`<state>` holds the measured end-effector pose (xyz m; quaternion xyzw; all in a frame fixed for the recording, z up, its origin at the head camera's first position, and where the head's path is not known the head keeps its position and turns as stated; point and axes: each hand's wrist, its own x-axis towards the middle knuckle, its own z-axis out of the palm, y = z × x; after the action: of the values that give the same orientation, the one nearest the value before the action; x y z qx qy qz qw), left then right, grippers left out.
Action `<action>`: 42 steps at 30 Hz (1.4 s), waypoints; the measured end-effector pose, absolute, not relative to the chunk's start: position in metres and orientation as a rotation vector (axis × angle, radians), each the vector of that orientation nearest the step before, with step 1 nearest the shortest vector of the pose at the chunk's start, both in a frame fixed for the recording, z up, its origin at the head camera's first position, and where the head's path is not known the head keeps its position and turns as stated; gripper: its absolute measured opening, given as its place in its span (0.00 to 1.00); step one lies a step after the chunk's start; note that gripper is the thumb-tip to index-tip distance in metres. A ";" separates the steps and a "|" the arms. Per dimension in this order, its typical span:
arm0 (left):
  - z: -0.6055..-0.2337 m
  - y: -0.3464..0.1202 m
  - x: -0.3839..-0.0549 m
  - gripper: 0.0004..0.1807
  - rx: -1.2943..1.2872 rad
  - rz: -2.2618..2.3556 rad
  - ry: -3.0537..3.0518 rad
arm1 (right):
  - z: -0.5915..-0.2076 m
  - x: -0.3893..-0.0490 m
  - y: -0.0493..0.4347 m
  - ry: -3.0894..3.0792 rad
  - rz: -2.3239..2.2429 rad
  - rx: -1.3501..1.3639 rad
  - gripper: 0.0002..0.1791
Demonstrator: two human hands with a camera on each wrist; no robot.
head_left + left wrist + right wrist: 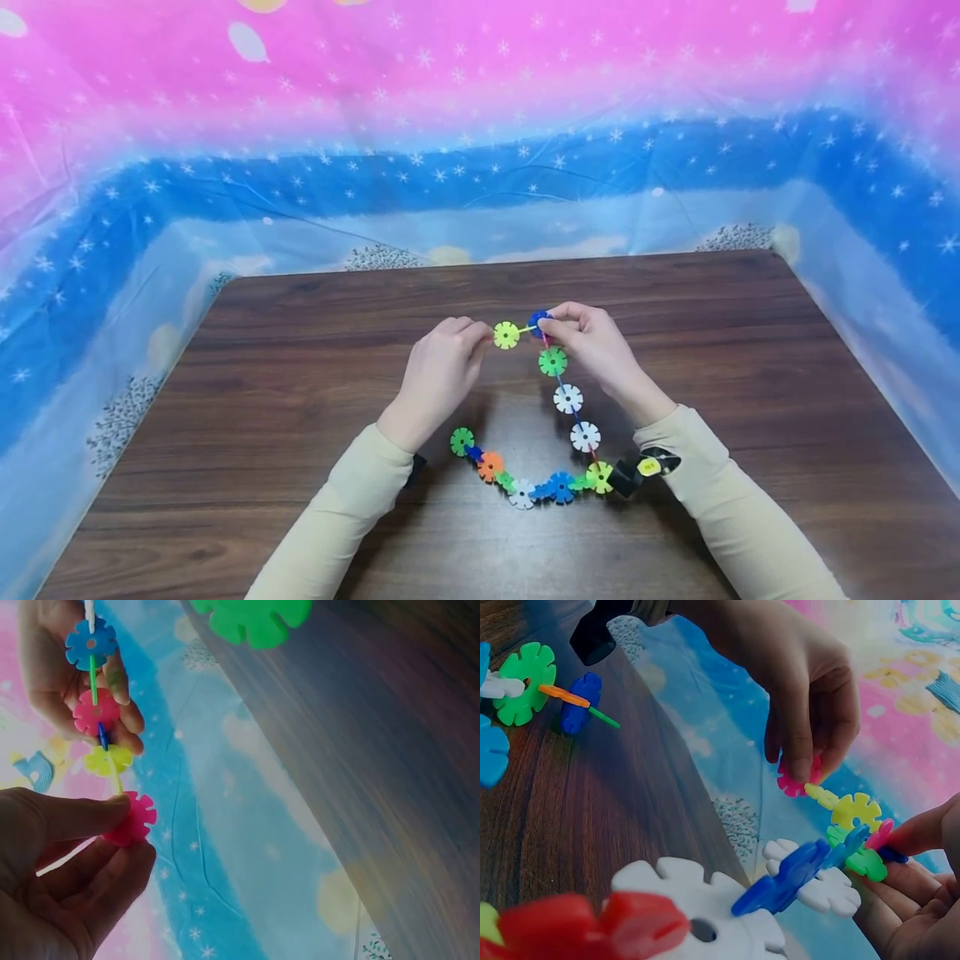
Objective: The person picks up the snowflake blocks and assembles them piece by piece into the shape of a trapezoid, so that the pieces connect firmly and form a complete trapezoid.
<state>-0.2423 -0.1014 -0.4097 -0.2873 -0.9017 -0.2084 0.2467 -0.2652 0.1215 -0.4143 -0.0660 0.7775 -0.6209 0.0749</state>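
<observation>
A chain of slotted, flower-shaped plastic discs runs between both hands and down to the table. My left hand (442,367) pinches a pink disc (139,819) at the chain's raised end between thumb and fingers. Beside it is a yellow disc (506,335), held up in the air. My right hand (600,348) pinches a dark blue disc (537,322) a little farther along. From there a green disc (552,362) and two white discs (567,398) slope downward. The lower part curves leftward past a blue disc (561,487) and an orange disc (491,467) to a green end disc (462,442).
The dark wood-grain table (262,433) lies under the hands and chain. A pink and blue patterned cloth (480,179) hangs around its back and sides. A black wrist camera (625,479) on the right wrist hangs close to the chain's yellow-green disc (599,477).
</observation>
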 end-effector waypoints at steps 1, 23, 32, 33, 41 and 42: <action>-0.409 -0.102 -0.242 0.03 -0.787 -0.588 -2.464 | -0.415 -0.265 0.121 2.325 -1.864 -0.197 0.13; -0.411 -0.103 -0.237 0.12 -0.847 -0.740 -2.393 | -0.415 -0.267 0.119 2.233 -1.933 -0.217 0.14; -0.407 -0.102 -0.243 0.12 -0.859 -0.793 -2.382 | -0.425 -0.276 0.130 2.093 -1.900 -0.307 0.20; -0.407 -0.102 -0.243 0.12 -0.861 -0.800 -2.384 | -0.425 -0.276 0.132 2.074 -1.896 -0.331 0.22; -0.409 -0.099 -0.243 0.11 -0.940 -0.841 -2.383 | -0.428 -0.276 0.131 2.007 -1.821 -0.435 0.26; -0.409 -0.099 -0.244 0.12 -0.951 -0.862 -2.381 | -0.430 -0.277 0.131 2.009 -1.819 -0.437 0.26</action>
<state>-0.2440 -0.0991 -0.4094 -0.3433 -0.8593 -0.3112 0.2167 -0.2767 0.1309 -0.4298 -0.1562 0.7174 -0.6497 0.1968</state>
